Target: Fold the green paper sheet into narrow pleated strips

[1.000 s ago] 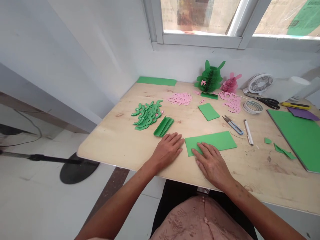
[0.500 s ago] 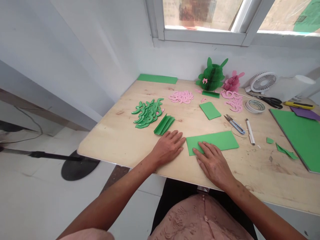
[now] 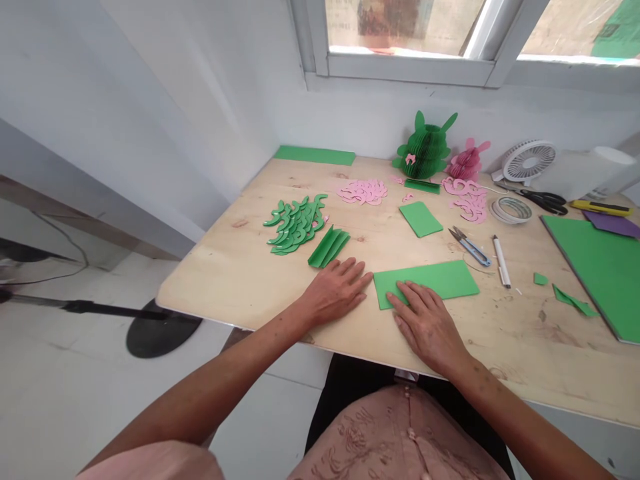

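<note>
My right hand (image 3: 427,327) lies flat with its fingers on the lower left part of a green paper sheet (image 3: 440,280). My left hand (image 3: 336,292) rests flat on the wooden table (image 3: 215,293), its fingertips at the sheet's left edge. Beyond my left hand sits a pleated green paper strip (image 3: 327,247), beside a heap of curved green paper cut-outs (image 3: 295,227). A smaller green rectangle (image 3: 421,219) lies farther back. Neither hand holds anything.
Near the wall stand green (image 3: 425,151) and pink (image 3: 467,163) honeycomb paper figures. Pink cut-outs (image 3: 363,192) lie in front. To the right are thread snips (image 3: 470,246), a white pen (image 3: 501,261), tape (image 3: 511,210), scissors (image 3: 545,202), and a green board (image 3: 595,267).
My hands stay in place on the table and sheet. The head view has shifted slightly, and more of my left forearm and sleeve shows at the lower left.
</note>
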`<action>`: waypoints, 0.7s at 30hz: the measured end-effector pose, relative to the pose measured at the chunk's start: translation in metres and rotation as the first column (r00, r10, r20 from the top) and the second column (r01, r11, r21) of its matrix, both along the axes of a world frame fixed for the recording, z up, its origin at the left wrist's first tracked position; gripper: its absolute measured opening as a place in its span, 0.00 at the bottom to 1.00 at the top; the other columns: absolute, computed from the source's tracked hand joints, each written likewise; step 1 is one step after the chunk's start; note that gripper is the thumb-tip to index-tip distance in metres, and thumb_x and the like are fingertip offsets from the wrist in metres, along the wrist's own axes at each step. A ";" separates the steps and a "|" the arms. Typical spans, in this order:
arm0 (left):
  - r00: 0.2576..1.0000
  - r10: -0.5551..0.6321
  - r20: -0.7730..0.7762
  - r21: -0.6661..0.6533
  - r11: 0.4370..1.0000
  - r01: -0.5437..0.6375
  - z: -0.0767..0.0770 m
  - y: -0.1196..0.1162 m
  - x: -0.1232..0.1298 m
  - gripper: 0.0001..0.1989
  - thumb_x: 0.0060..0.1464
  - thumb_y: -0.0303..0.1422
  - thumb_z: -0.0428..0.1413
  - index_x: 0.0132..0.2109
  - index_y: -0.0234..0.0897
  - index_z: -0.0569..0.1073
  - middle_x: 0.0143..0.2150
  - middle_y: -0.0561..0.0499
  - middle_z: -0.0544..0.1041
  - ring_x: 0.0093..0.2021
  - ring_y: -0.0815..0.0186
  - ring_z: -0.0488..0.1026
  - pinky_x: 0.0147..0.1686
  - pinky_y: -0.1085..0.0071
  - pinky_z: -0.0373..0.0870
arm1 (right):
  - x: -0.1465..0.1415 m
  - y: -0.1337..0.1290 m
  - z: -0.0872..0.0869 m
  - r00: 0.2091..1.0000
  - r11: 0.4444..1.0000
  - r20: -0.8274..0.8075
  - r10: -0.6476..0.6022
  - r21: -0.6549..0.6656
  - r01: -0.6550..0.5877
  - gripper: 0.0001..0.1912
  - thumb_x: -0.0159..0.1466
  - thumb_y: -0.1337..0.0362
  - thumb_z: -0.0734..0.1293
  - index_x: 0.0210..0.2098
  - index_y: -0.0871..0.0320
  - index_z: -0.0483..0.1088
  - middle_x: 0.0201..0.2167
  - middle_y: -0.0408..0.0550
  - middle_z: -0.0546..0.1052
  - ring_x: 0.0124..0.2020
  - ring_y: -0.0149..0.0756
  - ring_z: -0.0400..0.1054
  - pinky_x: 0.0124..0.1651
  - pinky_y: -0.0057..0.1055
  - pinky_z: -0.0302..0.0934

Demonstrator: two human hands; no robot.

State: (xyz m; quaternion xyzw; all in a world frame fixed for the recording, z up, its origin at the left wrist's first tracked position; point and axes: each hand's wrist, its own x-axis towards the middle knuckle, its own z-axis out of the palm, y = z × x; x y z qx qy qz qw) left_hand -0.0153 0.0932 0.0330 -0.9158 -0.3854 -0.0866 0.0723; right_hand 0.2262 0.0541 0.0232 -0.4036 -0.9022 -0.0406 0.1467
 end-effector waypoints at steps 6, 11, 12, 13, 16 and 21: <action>0.999 0.013 0.051 -0.032 0.999 -0.011 0.001 0.000 -0.001 0.17 0.62 0.36 0.46 0.55 0.37 0.66 0.56 0.42 0.69 0.57 0.54 0.64 0.52 0.57 0.62 | 0.000 0.000 0.001 1.000 1.000 0.002 -0.002 -0.008 0.002 0.18 0.67 0.64 0.59 0.55 0.59 0.68 0.57 0.58 0.69 0.59 0.49 0.58 0.56 0.48 0.56; 0.995 0.042 0.089 -0.073 0.997 -0.036 0.000 0.002 0.001 0.17 0.61 0.37 0.48 0.55 0.38 0.67 0.57 0.43 0.69 0.58 0.54 0.63 0.53 0.57 0.62 | 0.000 0.000 0.001 1.000 1.000 -0.008 -0.002 -0.008 0.002 0.18 0.67 0.64 0.60 0.55 0.58 0.68 0.57 0.58 0.69 0.59 0.48 0.58 0.56 0.48 0.56; 0.995 0.048 0.088 -0.079 0.996 -0.041 0.000 0.002 0.002 0.18 0.61 0.37 0.48 0.55 0.38 0.67 0.57 0.43 0.69 0.59 0.54 0.63 0.53 0.58 0.62 | 0.000 0.000 0.001 1.000 1.000 -0.006 -0.002 -0.008 0.002 0.18 0.67 0.64 0.59 0.55 0.58 0.68 0.57 0.58 0.69 0.59 0.48 0.58 0.56 0.48 0.56; 0.995 0.053 0.086 -0.084 0.995 -0.045 0.000 0.002 0.002 0.18 0.61 0.38 0.48 0.56 0.37 0.67 0.58 0.43 0.69 0.59 0.53 0.63 0.53 0.58 0.62 | 0.000 0.000 0.001 1.000 1.000 -0.003 -0.002 -0.007 0.002 0.18 0.67 0.64 0.59 0.55 0.58 0.68 0.56 0.58 0.69 0.59 0.48 0.58 0.56 0.48 0.56; 0.995 0.058 0.085 -0.101 0.994 -0.049 0.001 0.002 0.004 0.19 0.61 0.39 0.47 0.56 0.37 0.66 0.59 0.42 0.67 0.60 0.53 0.61 0.54 0.57 0.61 | 0.000 0.000 0.001 1.000 1.000 0.007 -0.003 -0.007 0.003 0.18 0.67 0.65 0.59 0.55 0.59 0.68 0.56 0.58 0.69 0.59 0.49 0.57 0.57 0.48 0.56; 0.991 0.066 0.116 -0.155 0.987 -0.048 0.001 0.001 0.003 0.19 0.61 0.39 0.47 0.57 0.37 0.67 0.60 0.42 0.66 0.62 0.52 0.59 0.57 0.55 0.58 | 0.000 0.000 0.001 1.000 1.000 0.004 0.000 -0.002 0.000 0.18 0.67 0.64 0.59 0.54 0.59 0.69 0.56 0.58 0.69 0.59 0.48 0.58 0.57 0.48 0.56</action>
